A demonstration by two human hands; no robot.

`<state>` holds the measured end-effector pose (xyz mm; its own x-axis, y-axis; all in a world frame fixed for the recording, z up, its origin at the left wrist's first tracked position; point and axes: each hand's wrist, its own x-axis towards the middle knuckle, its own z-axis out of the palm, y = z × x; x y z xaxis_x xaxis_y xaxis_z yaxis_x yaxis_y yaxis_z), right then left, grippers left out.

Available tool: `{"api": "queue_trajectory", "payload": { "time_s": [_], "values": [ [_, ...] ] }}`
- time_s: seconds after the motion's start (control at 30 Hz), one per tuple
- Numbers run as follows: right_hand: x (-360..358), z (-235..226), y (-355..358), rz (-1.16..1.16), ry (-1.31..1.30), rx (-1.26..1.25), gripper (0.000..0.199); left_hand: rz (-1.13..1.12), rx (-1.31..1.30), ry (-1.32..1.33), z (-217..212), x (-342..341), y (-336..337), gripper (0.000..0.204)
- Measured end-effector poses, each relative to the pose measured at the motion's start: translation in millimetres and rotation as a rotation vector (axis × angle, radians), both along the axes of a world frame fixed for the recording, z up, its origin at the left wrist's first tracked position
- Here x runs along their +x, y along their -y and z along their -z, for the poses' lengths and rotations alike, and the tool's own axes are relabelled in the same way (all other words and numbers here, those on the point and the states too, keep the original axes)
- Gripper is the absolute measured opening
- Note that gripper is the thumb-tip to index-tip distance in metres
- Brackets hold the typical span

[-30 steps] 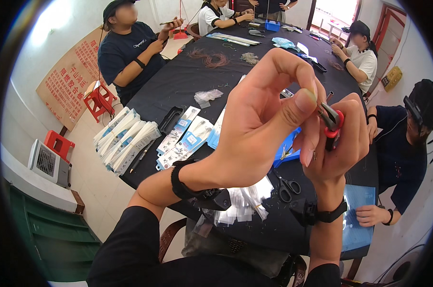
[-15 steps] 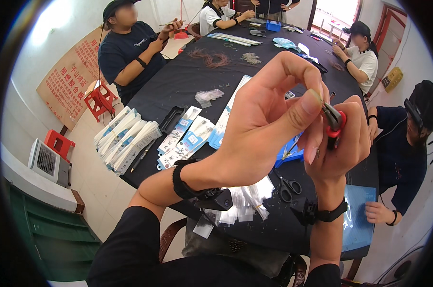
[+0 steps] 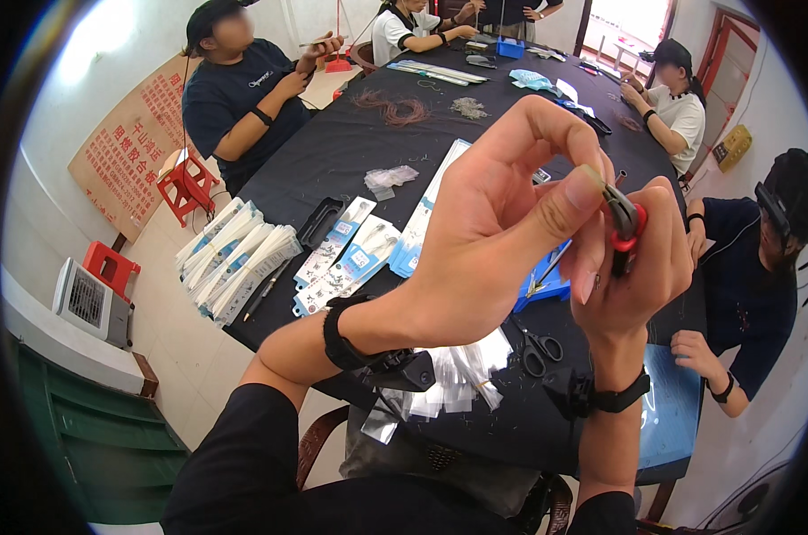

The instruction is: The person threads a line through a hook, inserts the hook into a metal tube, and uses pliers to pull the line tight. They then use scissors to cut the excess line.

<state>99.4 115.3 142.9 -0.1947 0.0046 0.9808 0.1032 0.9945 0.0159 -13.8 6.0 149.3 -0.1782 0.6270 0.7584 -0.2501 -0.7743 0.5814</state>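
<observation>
Both my hands are raised close to the camera above a long black table (image 3: pixel 359 152). My right hand (image 3: pixel 631 276) is closed around a small red-and-black plier-like tool (image 3: pixel 625 227). My left hand (image 3: pixel 502 232) pinches at the tool's tip with thumb and fingers; whatever small piece is between them is too small to make out. Each wrist carries a black band. Below my hands, a heap of clear plastic bags (image 3: pixel 453 379) and black scissors (image 3: pixel 540 349) lie on the near table edge.
Packaged white strips (image 3: pixel 234 259) and blue-white cards (image 3: pixel 350 259) lie at the table's left. A blue tray (image 3: pixel 547 281) sits behind my hands. Several people sit around the table. Red stools (image 3: pixel 185 183) and a small white appliance (image 3: pixel 87 303) stand on the floor at left.
Both hands have stayed nearly in place; my left fingers shifted slightly on the tool's tip.
</observation>
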Motion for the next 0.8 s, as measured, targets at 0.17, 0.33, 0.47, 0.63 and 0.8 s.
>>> {"api": "queue_trajectory", "payload": {
  "time_s": [0.17, 0.33, 0.47, 0.63, 0.8],
  "values": [
    [-0.4, 1.3, 0.5, 0.006, -0.002, -0.012, 0.021, -0.006, -0.005, -0.019, -0.2, -2.0, -0.3, 0.016],
    [-0.2, 1.0, -1.0, 0.002, -0.002, -0.003, 0.021, -0.018, 0.012, -0.035, 0.3, -1.4, -1.2, 0.016],
    [-0.3, 1.3, -1.8, -0.035, 0.006, -0.007, 0.020, -0.019, 0.007, -0.033, 0.4, -2.1, -1.1, 0.016],
    [-0.4, 1.7, -2.6, -0.043, 0.021, -0.001, 0.020, -0.016, 0.033, -0.039, 1.2, -3.0, -2.8, 0.016],
    [-1.2, 2.7, -3.0, -0.056, 0.031, -0.011, 0.020, -0.016, 0.014, -0.022, 1.0, -3.6, -3.1, 0.016]
  ]
}}
